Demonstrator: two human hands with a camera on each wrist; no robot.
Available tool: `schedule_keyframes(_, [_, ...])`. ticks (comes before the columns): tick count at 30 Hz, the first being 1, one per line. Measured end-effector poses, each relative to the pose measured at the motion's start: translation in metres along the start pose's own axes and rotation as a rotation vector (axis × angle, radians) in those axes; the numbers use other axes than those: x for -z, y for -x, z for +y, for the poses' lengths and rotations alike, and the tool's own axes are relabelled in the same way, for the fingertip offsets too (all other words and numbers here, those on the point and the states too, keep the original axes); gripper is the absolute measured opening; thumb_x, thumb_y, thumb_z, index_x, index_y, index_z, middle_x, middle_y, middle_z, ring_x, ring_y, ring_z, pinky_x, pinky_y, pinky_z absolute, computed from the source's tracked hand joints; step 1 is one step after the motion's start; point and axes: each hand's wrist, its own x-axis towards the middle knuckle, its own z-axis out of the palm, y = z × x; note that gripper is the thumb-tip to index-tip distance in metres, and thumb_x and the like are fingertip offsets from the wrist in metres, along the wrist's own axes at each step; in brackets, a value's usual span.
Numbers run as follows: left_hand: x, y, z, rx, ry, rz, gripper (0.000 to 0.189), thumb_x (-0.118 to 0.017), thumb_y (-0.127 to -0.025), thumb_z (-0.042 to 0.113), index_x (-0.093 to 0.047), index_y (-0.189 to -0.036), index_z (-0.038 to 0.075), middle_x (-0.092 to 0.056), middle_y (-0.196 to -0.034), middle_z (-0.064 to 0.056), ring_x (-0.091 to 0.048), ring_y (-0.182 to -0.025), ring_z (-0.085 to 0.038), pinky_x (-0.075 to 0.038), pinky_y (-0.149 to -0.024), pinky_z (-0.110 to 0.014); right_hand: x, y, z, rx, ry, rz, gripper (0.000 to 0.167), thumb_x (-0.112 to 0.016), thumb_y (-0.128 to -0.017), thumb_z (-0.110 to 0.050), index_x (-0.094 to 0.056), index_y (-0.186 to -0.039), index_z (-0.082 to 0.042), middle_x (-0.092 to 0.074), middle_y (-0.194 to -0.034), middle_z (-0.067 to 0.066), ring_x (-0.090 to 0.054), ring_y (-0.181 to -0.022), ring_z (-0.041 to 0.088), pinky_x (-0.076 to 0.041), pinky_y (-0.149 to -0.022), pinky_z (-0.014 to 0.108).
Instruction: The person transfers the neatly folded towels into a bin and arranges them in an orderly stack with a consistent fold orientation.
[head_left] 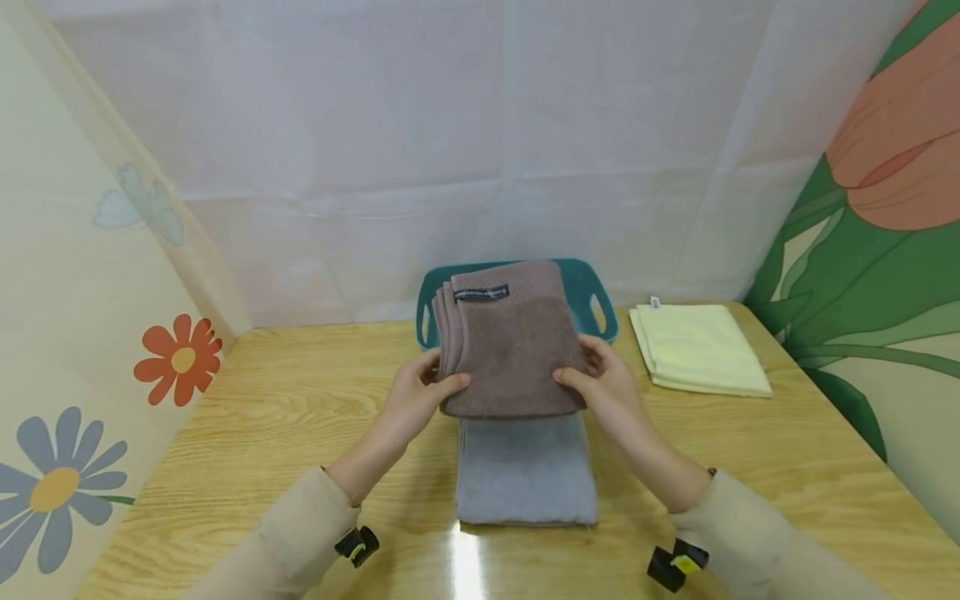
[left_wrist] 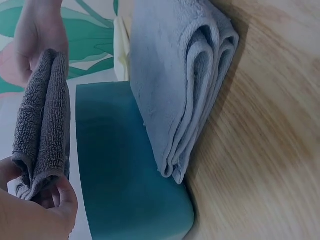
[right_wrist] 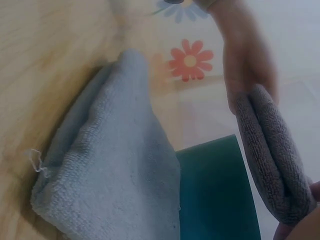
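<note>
The teal plastic basket (head_left: 579,292) is standing with its inside largely hidden behind a folded brown towel (head_left: 517,350), which is being held up in front of the basket. The left hand (head_left: 417,395) and right hand (head_left: 613,390) are pinching its opposite sides, thumbs pressing the near face. A folded grey-blue towel (head_left: 527,475) is lying before the basket; a folded pale-yellow towel (head_left: 699,348) is lying right of it.
</note>
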Motion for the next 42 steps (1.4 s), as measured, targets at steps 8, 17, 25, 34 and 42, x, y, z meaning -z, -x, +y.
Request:
schedule_keyframes(8, [0.001, -0.01, 0.006, -0.051, -0.075, 0.03, 0.039, -0.07, -0.092, 0.01, -0.063, -0.129, 0.005, -0.064, -0.116, -0.012, -0.058, -0.099, -0.024, -0.051, -0.073, -0.028, -0.006, -0.013, -0.005, -0.024, -0.107, 0.0, 0.064, -0.061, -0.09, 0.0, -0.037, -0.149, -0.002, -0.045, -0.143, 0.014, -0.045, -0.124, 0.02, -0.045, -0.089, 0.018])
schedule_keyframes(17, [0.001, -0.03, 0.009, -0.04, -0.05, 0.038, 0.04, -0.068, -0.093, 0.01, -0.061, -0.132, 0.004, -0.064, -0.121, -0.015, -0.062, -0.102, -0.026, -0.054, -0.079, -0.03, -0.012, -0.031, -0.011, -0.008, -0.152, 0.055, 0.062, -0.059, -0.088, 0.004, -0.041, -0.147, -0.001, -0.048, -0.136, 0.012, -0.048, -0.111, 0.015, -0.044, -0.092, 0.022])
schedule_keyframes(25, [-0.003, -0.047, 0.014, -0.033, -0.041, 0.047, 0.039, -0.065, -0.095, 0.01, -0.059, -0.133, 0.003, -0.063, -0.123, -0.015, -0.061, -0.104, -0.026, -0.053, -0.083, -0.033, -0.013, -0.046, -0.015, 0.011, -0.074, 0.101, 0.063, -0.062, -0.087, 0.0, -0.044, -0.147, -0.005, -0.051, -0.137, 0.012, -0.048, -0.116, 0.02, -0.045, -0.093, 0.029])
schedule_keyframes(34, [-0.002, -0.068, 0.013, -0.017, -0.017, 0.062, 0.039, -0.066, -0.094, 0.008, -0.06, -0.133, 0.003, -0.062, -0.124, -0.015, -0.06, -0.105, -0.026, -0.051, -0.085, -0.035, -0.013, -0.069, -0.019, 0.046, 0.021, 0.092, 0.061, -0.062, -0.087, 0.0, -0.045, -0.146, -0.002, -0.049, -0.138, 0.015, -0.05, -0.115, 0.023, -0.045, -0.095, 0.031])
schedule_keyframes(42, [0.002, -0.083, 0.014, -0.027, -0.036, 0.051, 0.039, -0.065, -0.096, 0.011, -0.059, -0.134, 0.005, -0.062, -0.124, -0.013, -0.06, -0.106, -0.026, -0.051, -0.088, -0.038, -0.014, -0.086, -0.023, 0.039, 0.048, 0.09, 0.061, -0.062, -0.088, -0.002, -0.044, -0.147, -0.002, -0.049, -0.138, 0.016, -0.049, -0.118, 0.025, -0.046, -0.096, 0.035])
